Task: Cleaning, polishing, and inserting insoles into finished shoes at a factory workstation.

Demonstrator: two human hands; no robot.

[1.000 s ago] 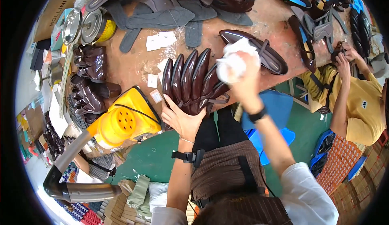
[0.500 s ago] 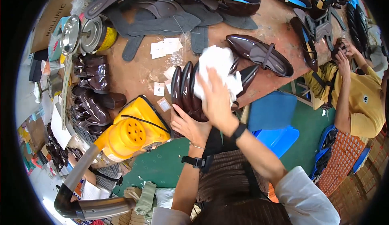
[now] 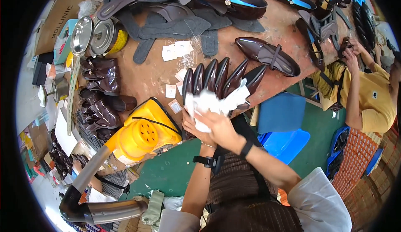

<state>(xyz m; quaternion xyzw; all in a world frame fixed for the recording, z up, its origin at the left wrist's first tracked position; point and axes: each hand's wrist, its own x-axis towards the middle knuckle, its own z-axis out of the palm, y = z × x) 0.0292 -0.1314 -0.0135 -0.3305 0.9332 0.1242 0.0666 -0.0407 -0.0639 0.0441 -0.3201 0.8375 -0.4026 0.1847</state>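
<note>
A row of several glossy dark brown pointed shoes (image 3: 209,74) stands side by side at the table's near edge, toes pointing away from me. A crumpled white cloth (image 3: 206,103), blurred by motion, covers their nearer parts. My right hand (image 3: 223,129) grips the cloth from above, fingers bent into it. At the near end of the leftmost shoes, my left hand (image 3: 194,126) holds the row, its fingers partly covered by the cloth. Beyond the row to the right lies a single dark brown strap shoe (image 3: 267,56).
To the left stand a yellow machine (image 3: 144,134) with a grey hose and strappy brown shoes (image 3: 100,113). Paper tags (image 3: 177,50), grey insoles (image 3: 173,27) and more shoes (image 3: 238,0) lie farther back. A co-worker in yellow (image 3: 367,90) handles a shoe at right, past a blue bin (image 3: 288,144).
The cloth and my right hand have moved left and nearer to me, uncovering the shoe toes. My left hand stays by the row's near end. The whole view has shifted slightly.
</note>
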